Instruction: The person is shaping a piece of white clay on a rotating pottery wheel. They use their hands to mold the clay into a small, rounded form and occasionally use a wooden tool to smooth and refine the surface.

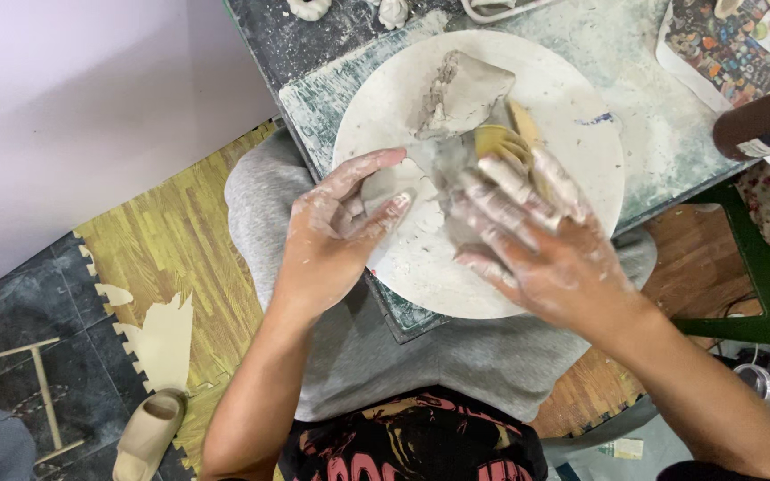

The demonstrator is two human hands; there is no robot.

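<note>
Both clay-smeared hands [456,223] cup grey wet clay [443,169], seemingly hollow.

We note a dark, clay-smeared table [314,44] carrying a pale work mat [643,116]. On the mat sits a round white board [572,98]. A paint-spotted sheet [724,49] lies at the far right corner, small clay pieces [394,11] along the far edge.

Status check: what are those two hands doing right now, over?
Left hand pinching small grey clay piece. Right hand gripping wet clay and yellow sponge. Both over round white board. Larger clay slab lies behind, apart.
</note>
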